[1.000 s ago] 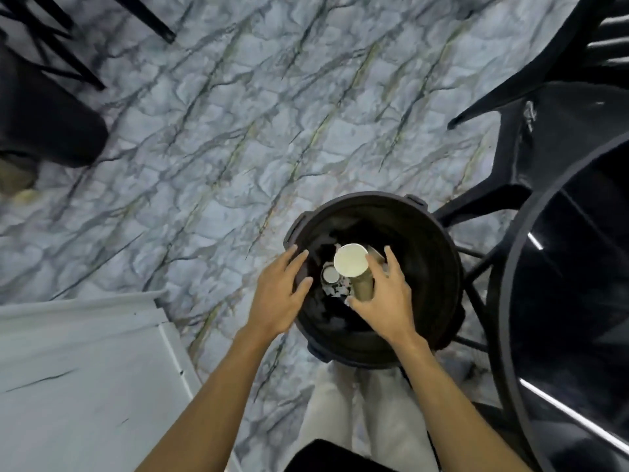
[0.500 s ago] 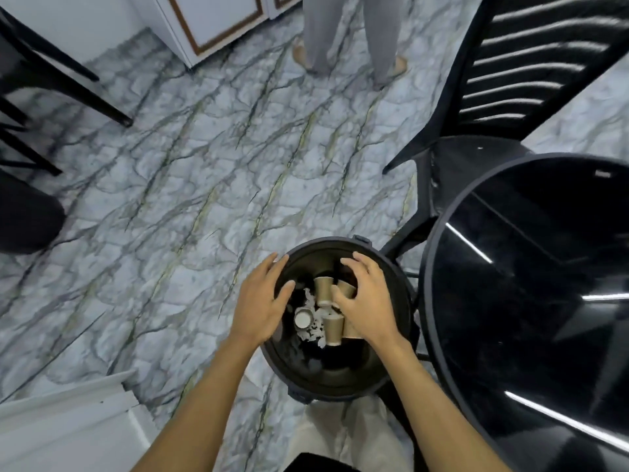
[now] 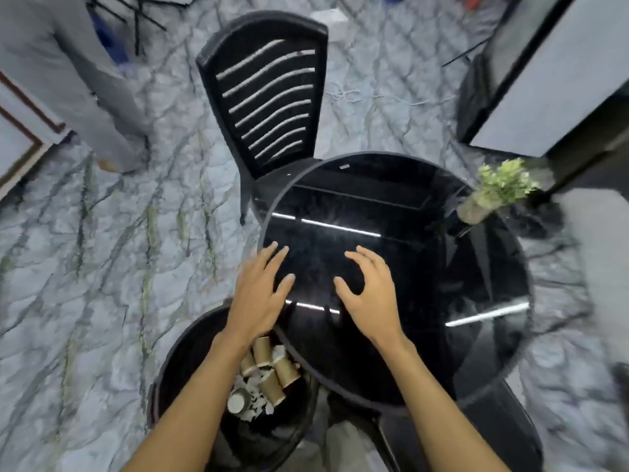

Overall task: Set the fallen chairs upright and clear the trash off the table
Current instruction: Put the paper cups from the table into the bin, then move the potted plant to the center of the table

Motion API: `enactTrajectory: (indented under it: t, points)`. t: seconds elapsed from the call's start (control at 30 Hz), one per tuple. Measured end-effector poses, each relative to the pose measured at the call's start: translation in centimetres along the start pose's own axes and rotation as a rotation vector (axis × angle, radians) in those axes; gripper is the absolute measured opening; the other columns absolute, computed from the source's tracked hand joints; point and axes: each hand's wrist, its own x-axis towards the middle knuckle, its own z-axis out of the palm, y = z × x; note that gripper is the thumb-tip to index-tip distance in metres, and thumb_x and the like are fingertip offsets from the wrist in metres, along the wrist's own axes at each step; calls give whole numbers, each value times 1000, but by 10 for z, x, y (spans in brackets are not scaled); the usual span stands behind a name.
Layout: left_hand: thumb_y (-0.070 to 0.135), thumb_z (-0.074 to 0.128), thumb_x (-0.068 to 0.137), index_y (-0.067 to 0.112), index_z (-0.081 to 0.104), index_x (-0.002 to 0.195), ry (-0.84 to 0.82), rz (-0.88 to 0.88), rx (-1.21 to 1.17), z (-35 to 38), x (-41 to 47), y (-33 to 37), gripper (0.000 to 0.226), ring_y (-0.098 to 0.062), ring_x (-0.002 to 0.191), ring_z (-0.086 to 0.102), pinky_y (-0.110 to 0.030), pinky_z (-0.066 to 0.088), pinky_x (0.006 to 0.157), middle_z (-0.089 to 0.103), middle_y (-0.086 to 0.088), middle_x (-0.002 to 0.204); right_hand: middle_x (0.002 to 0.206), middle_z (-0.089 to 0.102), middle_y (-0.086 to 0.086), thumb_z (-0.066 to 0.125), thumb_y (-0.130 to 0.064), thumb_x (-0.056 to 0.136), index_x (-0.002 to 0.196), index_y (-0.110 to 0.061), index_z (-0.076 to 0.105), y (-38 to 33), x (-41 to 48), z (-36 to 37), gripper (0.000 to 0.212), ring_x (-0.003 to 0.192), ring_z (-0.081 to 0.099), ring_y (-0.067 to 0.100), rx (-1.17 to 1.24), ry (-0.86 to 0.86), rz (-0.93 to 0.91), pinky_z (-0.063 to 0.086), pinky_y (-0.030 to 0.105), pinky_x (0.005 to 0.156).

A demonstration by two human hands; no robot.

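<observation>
With both hands empty, fingers spread — left hand (image 3: 260, 294) & right hand (image 3: 369, 294) over the table (image 3: 425, 267) — paper cups (image 3: 269, 373) in the bin (image 3: 177, 362) beside it look light, crushable; pinch by rim.

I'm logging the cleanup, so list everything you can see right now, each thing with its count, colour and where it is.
Round table: one, glossy black, centre right.
Potted plant: one, green leaves in a pale pot, at the table's far right edge.
Chair: one, black with a slatted back, upright, behind the table.
Trash bin: one, black, on the floor at the table's near left edge.
Paper cups: several, brown, inside the bin with white paper scraps.
Floor: grey marble pattern.
Bystander: one, grey clothing, upper left.
White box: one, on the floor behind the chair.
Left hand: empty, open, over the table's near left edge.
Right hand: empty, fingers spread, over the table.
</observation>
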Motion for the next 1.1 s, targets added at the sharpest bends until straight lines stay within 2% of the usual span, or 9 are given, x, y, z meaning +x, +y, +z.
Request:
enactTrajectory:
  t: [0.13,0.33,0.47,0.73,0.83,0.9,1.0,1.1]
  points:
    - [40,47,101,27,36,152,-85,123,40,43,40,47,53,-15,149,21,-44,14,122,27,4,161,146,40,-15,65,-37,90,136,-29,53,42,5,-51,48,136,33,1,13,159,134,18,1,97]
    - [41,43,102,27,33,153,-183,211,93,102,90,91,54,-15,151,15,-37,4,120,25,5,162,146,44,-11,64,-37,90,138,-26,51,94,27,-105,51,137,37,5,80,331,265,29,23,111]
    - [41,43,102,27,34,152,-180,219,121,133,126,98,53,-15,152,13,-38,2,121,26,4,162,151,42,-7,64,-41,91,144,-23,46,126,59,-126,59,141,35,8,105,379,324,28,31,117]
    - [47,33,102,28,30,154,-118,193,317,167,175,79,55,-17,153,4,-45,-2,123,18,2,165,160,29,-9,65,-47,89,153,-27,29,172,127,-134,77,146,23,4,199,416,356,21,27,119]
    - [48,29,103,30,30,154,-88,199,370,170,176,76,54,-17,153,6,-46,2,124,19,3,164,157,33,-12,65,-48,87,153,-29,25,181,144,-127,80,143,32,4,250,461,353,29,33,118]
    - [48,30,103,30,32,153,-83,189,373,171,177,76,53,-16,153,7,-45,2,124,20,4,164,153,39,-12,67,-46,85,151,-28,29,185,155,-123,78,138,38,4,299,529,353,34,33,116]
    - [48,33,102,32,34,152,-75,180,367,171,178,78,53,-14,153,7,-44,2,124,21,6,164,143,45,-14,71,-43,84,146,-24,35,191,172,-122,74,132,44,2,356,641,342,36,27,113]
    - [47,36,101,32,35,151,-72,175,364,172,178,77,52,-12,153,7,-44,3,124,22,7,163,140,45,-16,74,-40,83,148,-21,33,194,189,-123,79,128,45,-4,395,698,333,35,13,108]
